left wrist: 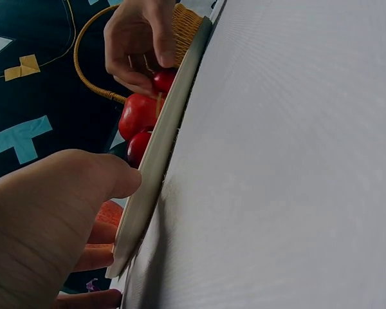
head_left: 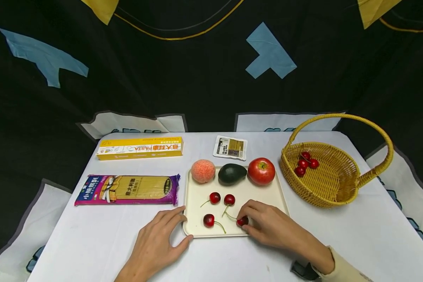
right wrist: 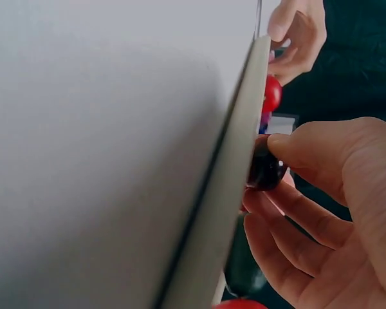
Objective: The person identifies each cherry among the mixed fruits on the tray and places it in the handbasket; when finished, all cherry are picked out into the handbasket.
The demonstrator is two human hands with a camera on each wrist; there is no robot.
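My right hand point(head_left: 273, 225) pinches a dark red cherry point(head_left: 243, 221) between thumb and fingertips, low over the front right part of the cream tray point(head_left: 268, 199). In the right wrist view the same cherry point(right wrist: 268, 170) sits between the thumb and the fingers. Three other cherries with stems lie on the tray, one point(head_left: 215, 197) near its middle, one point(head_left: 229, 199) beside it and one point(head_left: 208, 220) nearer the front. My left hand point(head_left: 158, 239) rests at the tray's left front corner, fingers spread and touching its rim. Along the tray's back edge are a peach point(head_left: 203, 171), an avocado point(head_left: 232, 174) and an apple point(head_left: 261, 171).
A wicker basket point(head_left: 338, 172) with a tall handle stands to the right, several cherries point(head_left: 302, 163) inside. Left of the tray lie a spaghetti packet point(head_left: 134, 190) and, behind it, a yellow pasta box point(head_left: 141, 149). A small sachet point(head_left: 230, 147) lies behind the tray.
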